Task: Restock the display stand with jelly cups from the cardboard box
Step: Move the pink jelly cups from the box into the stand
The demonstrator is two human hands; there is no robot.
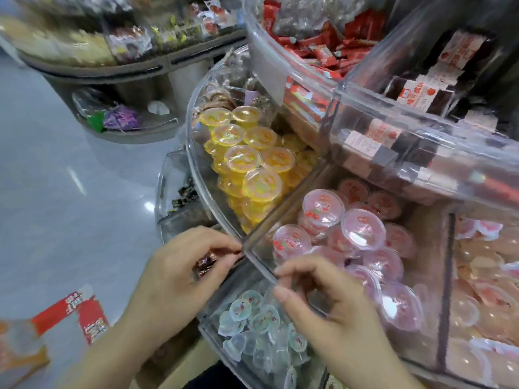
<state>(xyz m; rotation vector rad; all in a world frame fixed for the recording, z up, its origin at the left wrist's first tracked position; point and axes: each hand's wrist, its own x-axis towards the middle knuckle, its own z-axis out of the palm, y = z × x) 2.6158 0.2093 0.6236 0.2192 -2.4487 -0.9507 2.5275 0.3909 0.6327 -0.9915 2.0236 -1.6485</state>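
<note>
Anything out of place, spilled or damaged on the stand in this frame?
Nothing clearly spilled or damaged. Yellow jelly cups and pink jelly cups sit in separate compartments. One oddity: the left hand pinches a small dark wrapped sweet at the acrylic divider, not a jelly cup.

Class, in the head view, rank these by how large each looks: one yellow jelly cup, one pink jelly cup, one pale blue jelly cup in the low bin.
1. Pink jelly cup and yellow jelly cup: look alike, so unranked.
2. Pale blue jelly cup: clearly smallest, though it lies on a lower tier, which may shrink it somewhat.
</note>
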